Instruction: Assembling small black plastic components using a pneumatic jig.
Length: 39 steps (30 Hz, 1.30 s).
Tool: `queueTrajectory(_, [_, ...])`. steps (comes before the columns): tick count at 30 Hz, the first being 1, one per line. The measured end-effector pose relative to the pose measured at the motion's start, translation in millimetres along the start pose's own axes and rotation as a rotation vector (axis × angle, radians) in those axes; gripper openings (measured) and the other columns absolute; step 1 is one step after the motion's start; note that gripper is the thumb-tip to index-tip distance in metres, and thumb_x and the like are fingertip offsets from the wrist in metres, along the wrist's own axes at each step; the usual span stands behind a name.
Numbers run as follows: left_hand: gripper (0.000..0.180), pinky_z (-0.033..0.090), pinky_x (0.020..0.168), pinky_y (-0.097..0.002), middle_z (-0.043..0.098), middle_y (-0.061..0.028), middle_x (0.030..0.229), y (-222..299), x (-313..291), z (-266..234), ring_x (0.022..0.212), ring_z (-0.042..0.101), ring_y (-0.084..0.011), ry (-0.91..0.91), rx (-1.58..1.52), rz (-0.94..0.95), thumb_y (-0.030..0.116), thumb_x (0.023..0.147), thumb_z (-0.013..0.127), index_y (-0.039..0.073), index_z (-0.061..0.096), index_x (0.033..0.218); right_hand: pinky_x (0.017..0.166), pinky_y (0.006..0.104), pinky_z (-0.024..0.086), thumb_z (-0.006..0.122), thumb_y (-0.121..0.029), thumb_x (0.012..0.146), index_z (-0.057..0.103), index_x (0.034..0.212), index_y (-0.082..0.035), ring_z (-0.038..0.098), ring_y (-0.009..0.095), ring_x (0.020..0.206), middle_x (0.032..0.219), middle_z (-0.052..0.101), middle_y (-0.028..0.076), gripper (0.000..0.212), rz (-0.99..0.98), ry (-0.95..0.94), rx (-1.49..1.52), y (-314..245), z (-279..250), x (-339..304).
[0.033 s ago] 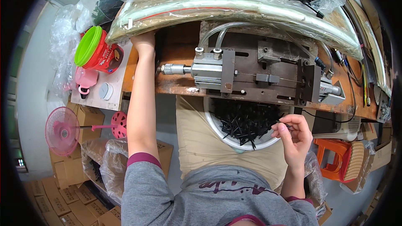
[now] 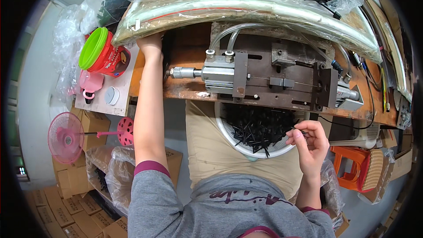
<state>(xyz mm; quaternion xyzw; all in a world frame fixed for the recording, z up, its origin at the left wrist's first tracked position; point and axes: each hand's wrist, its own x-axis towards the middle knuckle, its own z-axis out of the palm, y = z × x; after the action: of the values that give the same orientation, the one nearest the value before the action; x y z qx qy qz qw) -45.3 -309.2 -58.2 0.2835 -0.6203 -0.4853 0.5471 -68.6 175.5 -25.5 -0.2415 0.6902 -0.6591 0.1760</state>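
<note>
My left hand reaches in under the plastic-covered board at the back of the bench, and its fingers are hidden there. At the right rim of a white basket, my right hand is closed in a pinch on a small, thin black piece. Many black stick-like plastic parts fill that basket, which rests on my lap. Just beyond it, on the bench, lies a dark metal fixture with a silver air cylinder at its left and a small grey block in its middle.
A red bucket with a green rim, a pink cup and a white lid-like piece stand at the left. Below are a pink fan and cardboard boxes. An orange stool is at the right.
</note>
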Motion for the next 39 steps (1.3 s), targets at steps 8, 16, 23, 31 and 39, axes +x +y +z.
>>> queueTrajectory(8, [0.039, 0.060, 0.082, -0.0426, 0.057, -0.0124, 0.129, -15.9, 23.7, -11.5, 0.106, 0.064, -0.0283, 0.041, -0.404, -0.061, 0.020, 0.101, 0.051, 0.006, 0.047, 0.137, 0.068, 0.0241, 0.054, 0.062, 0.005, 0.090, 0.060, 0.099, 0.005, 0.069, 0.015, 0.075, 0.089, 0.068, 0.011, 0.010, -0.036, 0.018, -0.014, -2.1, 8.5, -2.0])
queueTrajectory(16, [0.040, 0.055, 0.085, -0.0405, 0.059, -0.0092, 0.125, -23.7, 29.5, -7.4, 0.111, 0.059, -0.0224, 0.027, -0.518, -0.111, 0.024, 0.099, 0.056, 0.010, 0.050, 0.135, 0.071, 0.0248, 0.055, 0.060, 0.006, 0.091, 0.058, 0.101, 0.006, 0.070, 0.017, 0.078, 0.092, 0.068, 0.014, 0.010, -0.059, 0.053, 0.001, -1.0, 6.5, -3.3])
queueTrajectory(23, [0.029, 0.051, 0.087, -0.0386, 0.064, -0.0009, 0.118, 10.9, 2.6, -33.4, 0.099, 0.064, -0.0186, 0.248, -0.444, -0.318, 0.022, 0.096, 0.061, 0.017, 0.060, 0.124, 0.070, 0.0244, 0.055, 0.059, 0.006, 0.092, 0.056, 0.101, 0.006, 0.070, 0.017, 0.077, 0.092, 0.068, 0.015, 0.009, -0.091, 0.081, 0.039, -1.5, 6.7, -4.7])
queueTrajectory(31, [0.046, 0.028, 0.051, -0.0185, 0.048, 0.0033, 0.080, 82.7, -105.7, -96.4, 0.057, 0.031, -0.0016, -0.212, -0.575, -0.364, 0.035, 0.105, 0.048, 0.002, 0.049, 0.137, 0.060, 0.0213, 0.052, 0.059, 0.006, 0.091, 0.056, 0.103, 0.003, 0.065, 0.012, 0.068, 0.087, 0.069, 0.014, 0.012, 0.007, 0.050, 0.250, -5.9, 0.7, -4.1])
queueTrajectory(39, [0.052, 0.026, 0.049, -0.0154, 0.048, -0.0002, 0.095, 206.2, -228.5, -14.8, 0.068, 0.037, -0.0043, -0.806, -0.472, -0.902, 0.012, 0.100, 0.048, -0.008, 0.032, 0.146, 0.055, 0.0230, 0.053, 0.066, -0.003, 0.092, 0.065, 0.105, 0.007, 0.066, 0.014, 0.061, 0.086, 0.072, 0.018, 0.016, 0.129, -0.072, 0.401, -2.6, 17.0, 23.9])
